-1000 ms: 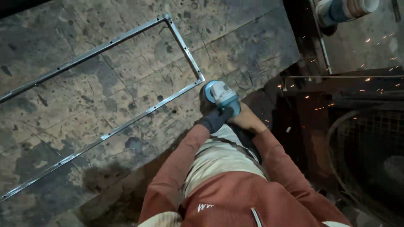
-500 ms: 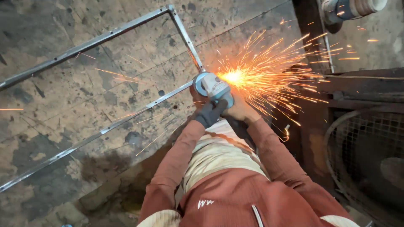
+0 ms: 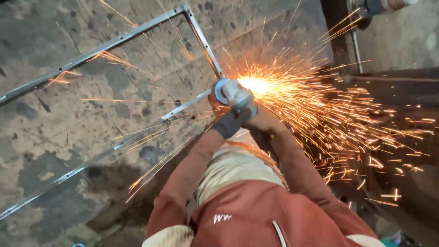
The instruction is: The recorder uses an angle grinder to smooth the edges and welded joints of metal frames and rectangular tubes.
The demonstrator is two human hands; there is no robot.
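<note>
Both hands, left (image 3: 231,121) gloved & right (image 3: 263,121), clamp my grinder (image 3: 231,91) on frame (image 3: 203,43) corner; I'd say sparks (image 3: 320,105) could burn sleeves or disc could snag.

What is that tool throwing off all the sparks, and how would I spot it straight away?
Start at the long metal frame lying on the worn wooden worktop and follow it to its near right corner. There the left hand, in a dark glove, and the right hand hold a small angle grinder. It is the one thing with a round silvery guard and a bright orange spray of sparks at its edge.
</note>
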